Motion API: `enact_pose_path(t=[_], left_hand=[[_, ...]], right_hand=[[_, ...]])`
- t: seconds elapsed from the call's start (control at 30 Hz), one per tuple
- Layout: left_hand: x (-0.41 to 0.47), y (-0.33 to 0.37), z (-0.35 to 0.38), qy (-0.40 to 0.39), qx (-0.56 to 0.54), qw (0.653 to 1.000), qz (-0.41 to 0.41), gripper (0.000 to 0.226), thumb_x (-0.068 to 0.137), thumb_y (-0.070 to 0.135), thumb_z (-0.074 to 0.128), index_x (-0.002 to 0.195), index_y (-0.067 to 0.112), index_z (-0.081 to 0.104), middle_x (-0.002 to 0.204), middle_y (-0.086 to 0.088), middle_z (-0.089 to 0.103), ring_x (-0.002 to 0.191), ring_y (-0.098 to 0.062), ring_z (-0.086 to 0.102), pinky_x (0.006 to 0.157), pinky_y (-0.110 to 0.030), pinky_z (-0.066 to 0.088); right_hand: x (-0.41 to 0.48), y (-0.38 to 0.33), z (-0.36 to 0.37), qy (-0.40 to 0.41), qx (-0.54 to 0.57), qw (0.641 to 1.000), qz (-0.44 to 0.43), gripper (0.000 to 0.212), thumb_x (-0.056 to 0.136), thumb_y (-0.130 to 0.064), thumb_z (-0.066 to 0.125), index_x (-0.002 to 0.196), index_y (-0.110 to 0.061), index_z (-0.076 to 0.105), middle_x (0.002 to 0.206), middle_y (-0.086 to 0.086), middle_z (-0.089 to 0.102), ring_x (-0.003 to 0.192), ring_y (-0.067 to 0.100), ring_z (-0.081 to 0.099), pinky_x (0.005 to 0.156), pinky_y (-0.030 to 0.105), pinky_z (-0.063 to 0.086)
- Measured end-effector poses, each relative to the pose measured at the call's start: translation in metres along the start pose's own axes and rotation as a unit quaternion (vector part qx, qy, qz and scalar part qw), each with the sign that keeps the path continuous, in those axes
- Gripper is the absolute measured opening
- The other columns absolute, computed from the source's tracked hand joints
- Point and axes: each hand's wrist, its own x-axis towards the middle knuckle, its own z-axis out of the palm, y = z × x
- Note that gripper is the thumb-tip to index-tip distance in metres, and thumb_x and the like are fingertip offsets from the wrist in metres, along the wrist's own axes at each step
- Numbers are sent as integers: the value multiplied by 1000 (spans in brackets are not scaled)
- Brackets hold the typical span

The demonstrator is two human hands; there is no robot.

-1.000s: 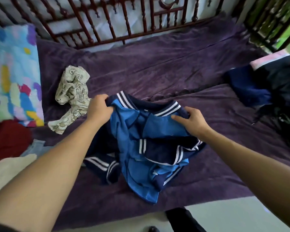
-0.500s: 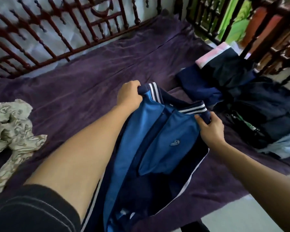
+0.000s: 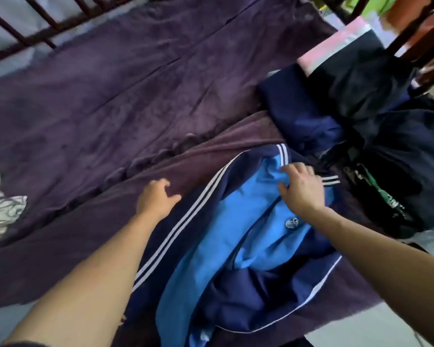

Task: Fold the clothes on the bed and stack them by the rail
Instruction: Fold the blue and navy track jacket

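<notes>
Jacket (image 3: 248, 246), navy and bright blue, white-striped, rumpled on bed (image 3: 135, 96).

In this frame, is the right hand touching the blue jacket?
Touching. The head view shows the right hand lying on the blue jacket, its fingers down on the light-blue panel just below the striped collar, with no gap visible.

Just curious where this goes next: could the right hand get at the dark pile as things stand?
Probably yes: the right hand rests on the blue jacket just beside the dark pile, with nothing between them.
</notes>
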Motion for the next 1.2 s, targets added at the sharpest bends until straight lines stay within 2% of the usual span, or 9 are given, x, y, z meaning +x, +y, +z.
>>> enact_pose_path(t=[0.17, 0.23, 0.33, 0.47, 0.67, 0.87, 1.0, 1.13, 1.2], left_hand=[[-61, -126, 57, -172, 42, 974, -138, 102, 66, 56, 77, 147, 23, 27, 146, -9, 37, 132, -28, 40, 105, -43, 38], [-80, -158, 88, -180, 88, 966, -161, 90, 72, 49, 74, 145, 25, 26, 141, -8, 40, 127, -29, 42, 104, -45, 36], [-89, -189, 105, -68, 92, 984, -135, 6, 89, 22, 58, 93, 20, 55, 103, -7, 65, 98, -27, 60, 89, -40, 44], [-56, -199, 47, 94, 22, 991, -95, 13, 89, 16, 58, 100, 14, 66, 97, -16, 69, 95, -37, 62, 81, -40, 45], [36, -172, -83, 287, -71, 955, -23, 36, 87, 20, 62, 122, 14, 57, 124, -17, 54, 114, -38, 51, 94, -47, 42], [-6, -193, 0, 95, -94, 987, -92, 27, 86, 25, 65, 112, 15, 65, 114, -14, 66, 108, -33, 60, 90, -40, 49], [-83, -194, 111, -34, -125, 987, -90, 40, 88, 43, 61, 116, 15, 64, 118, -9, 64, 113, -30, 57, 91, -37, 47], [-134, -184, 173, 27, -149, 988, -22, 33, 90, 38, 60, 105, 9, 65, 126, -10, 54, 119, -28, 49, 95, -45, 44], [-140, -180, 177, 61, -182, 981, -18, 20, 90, 25, 62, 90, 6, 60, 98, -9, 62, 96, -30, 58, 77, -43, 48]], right_hand=[[17, -119, 69, -146, -54, 961, -229, 50, 86, -19, 55, 135, -22, 45, 142, 4, 42, 132, 25, 34, 94, 39, 40], [14, -147, 104, -194, -114, 935, -275, 68, 86, -18, 59, 146, -26, 29, 155, 5, 24, 143, 24, 19, 100, 42, 37], [7, -157, 134, -205, -189, 923, -267, 40, 91, -24, 53, 130, -26, 49, 136, 3, 49, 130, 25, 39, 94, 38, 41], [26, -164, 108, -163, -56, 974, -144, 23, 91, -36, 54, 103, -22, 68, 110, 9, 67, 106, 31, 58, 78, 36, 45], [121, -231, 25, 2, 34, 995, -96, 30, 90, -23, 50, 113, -12, 65, 113, 20, 64, 106, 39, 57, 85, 40, 43], [86, -227, 47, -39, -17, 988, -148, 29, 88, -19, 53, 114, -17, 66, 113, 17, 65, 105, 38, 59, 85, 42, 45], [37, -195, 107, -146, -89, 953, -251, 52, 84, -25, 60, 135, -22, 51, 140, 7, 46, 129, 27, 41, 96, 41, 41], [8, -180, 147, -205, -52, 902, -377, 52, 87, -47, 59, 134, -25, 54, 145, 3, 45, 137, 22, 35, 102, 40, 32], [-1, -174, 153, -228, -126, 862, -434, 47, 91, -57, 46, 118, -23, 64, 127, 4, 59, 128, 21, 45, 100, 39, 30]])
